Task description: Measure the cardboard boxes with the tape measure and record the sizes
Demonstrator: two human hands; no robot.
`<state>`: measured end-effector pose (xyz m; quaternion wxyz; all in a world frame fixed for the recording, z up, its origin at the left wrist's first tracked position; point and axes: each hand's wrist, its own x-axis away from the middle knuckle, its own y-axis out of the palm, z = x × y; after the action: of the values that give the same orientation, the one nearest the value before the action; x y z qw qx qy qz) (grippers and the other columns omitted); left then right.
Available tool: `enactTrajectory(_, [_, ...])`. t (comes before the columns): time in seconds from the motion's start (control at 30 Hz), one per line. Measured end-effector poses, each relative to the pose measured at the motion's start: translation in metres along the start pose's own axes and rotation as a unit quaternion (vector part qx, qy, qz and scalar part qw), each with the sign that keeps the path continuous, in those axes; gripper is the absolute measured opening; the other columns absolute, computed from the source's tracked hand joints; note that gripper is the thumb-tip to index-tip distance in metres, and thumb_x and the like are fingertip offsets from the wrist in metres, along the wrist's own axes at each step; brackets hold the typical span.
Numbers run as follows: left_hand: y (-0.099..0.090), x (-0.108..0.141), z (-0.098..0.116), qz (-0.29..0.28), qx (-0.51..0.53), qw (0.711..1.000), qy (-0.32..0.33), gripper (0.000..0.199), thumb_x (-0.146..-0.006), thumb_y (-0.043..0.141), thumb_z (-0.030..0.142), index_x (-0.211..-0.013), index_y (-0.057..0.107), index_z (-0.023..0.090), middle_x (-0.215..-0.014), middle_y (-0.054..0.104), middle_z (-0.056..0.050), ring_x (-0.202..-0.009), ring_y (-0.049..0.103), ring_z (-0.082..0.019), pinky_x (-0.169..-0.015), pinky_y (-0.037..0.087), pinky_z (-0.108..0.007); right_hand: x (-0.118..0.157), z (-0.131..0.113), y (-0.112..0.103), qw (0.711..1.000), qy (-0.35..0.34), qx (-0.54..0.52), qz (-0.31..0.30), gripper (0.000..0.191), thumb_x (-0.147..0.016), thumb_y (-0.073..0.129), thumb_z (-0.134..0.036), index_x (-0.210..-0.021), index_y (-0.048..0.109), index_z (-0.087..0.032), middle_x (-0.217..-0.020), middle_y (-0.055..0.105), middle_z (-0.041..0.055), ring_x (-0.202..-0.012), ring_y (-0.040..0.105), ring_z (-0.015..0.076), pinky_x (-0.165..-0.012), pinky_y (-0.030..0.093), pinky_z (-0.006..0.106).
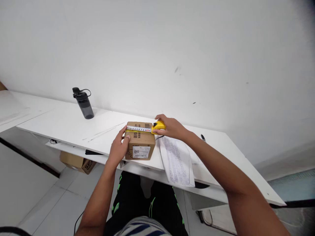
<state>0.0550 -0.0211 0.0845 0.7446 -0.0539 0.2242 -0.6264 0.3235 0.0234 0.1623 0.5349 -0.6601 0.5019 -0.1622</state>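
A small brown cardboard box with a white label on its front face stands at the front edge of the white table. Across its top lies the silver blade of a tape measure, drawn out from left to right. My right hand grips the yellow tape measure case at the box's right top edge. At the left side of the box, my left hand has its fingers spread around the edge, touching the box and the blade's end.
A dark bottle stands at the back left of the table. White printed sheets hang over the front edge, right of the box. A black marker lies behind them. Another carton is below the table, left.
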Motion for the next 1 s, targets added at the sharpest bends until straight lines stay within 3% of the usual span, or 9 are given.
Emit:
enactTrajectory(0.2, [-0.001, -0.001, 0.003, 0.0, -0.01, 1.0, -0.001, 0.054, -0.092, 0.046, 0.037, -0.145, 0.046, 0.033, -0.138, 0.059, -0.004, -0.112, 0.063, -0.024, -0.095, 0.05, -0.039, 0.037, 0.019, -0.014, 0.997, 0.078, 0.015, 0.001, 0.058, -0.079, 0.065, -0.057, -0.123, 0.044, -0.026, -0.107, 0.068, 0.006, -0.076, 0.065, 0.0204, -0.064, 0.047, 0.03])
enactTrajectory(0.47, [-0.002, -0.002, 0.001, 0.008, -0.005, 1.0, 0.006, 0.054, -0.091, 0.047, 0.036, -0.145, 0.047, 0.03, -0.14, 0.058, -0.006, -0.119, 0.06, -0.025, -0.105, 0.045, -0.042, 0.034, 0.021, -0.008, 0.997, 0.066, -0.029, 0.035, 0.063, -0.079, 0.065, -0.056, -0.13, 0.041, -0.028, -0.104, 0.067, 0.004, -0.077, 0.066, 0.0195, -0.065, 0.05, 0.03])
enactTrajectory(0.7, [-0.002, -0.005, 0.001, -0.007, -0.005, 1.0, 0.013, 0.055, -0.092, 0.045, 0.034, -0.147, 0.046, 0.029, -0.145, 0.054, -0.004, -0.128, 0.054, -0.026, -0.109, 0.042, -0.042, 0.008, 0.0, 0.006, 0.996, 0.002, -0.046, 0.082, 0.063, -0.082, 0.064, -0.052, -0.134, 0.039, -0.025, -0.099, 0.068, 0.0035, -0.075, 0.064, 0.0186, -0.067, 0.048, 0.03])
enactTrajectory(0.8, [-0.001, -0.005, 0.002, -0.03, 0.0, 0.999, 0.021, 0.055, -0.093, 0.043, 0.034, -0.147, 0.045, 0.029, -0.149, 0.05, -0.003, -0.134, 0.049, -0.025, -0.113, 0.037, -0.042, -0.012, -0.017, 0.015, 0.997, -0.03, -0.02, 0.075, 0.059, -0.084, 0.062, -0.052, -0.133, 0.043, -0.024, -0.098, 0.069, 0.0039, -0.074, 0.065, 0.0189, -0.066, 0.047, 0.03])
enactTrajectory(1.0, [0.001, -0.004, 0.0, -0.028, 0.006, 0.999, 0.023, 0.054, -0.093, 0.041, 0.032, -0.148, 0.044, 0.029, -0.153, 0.045, 0.0, -0.142, 0.039, -0.025, -0.118, 0.029, -0.043, -0.056, -0.06, 0.051, 0.989, -0.115, 0.023, 0.094, 0.047, -0.091, 0.056, -0.045, -0.131, 0.05, -0.021, -0.119, 0.068, 0.0082, -0.097, 0.066, 0.0221, -0.079, 0.047, 0.031])
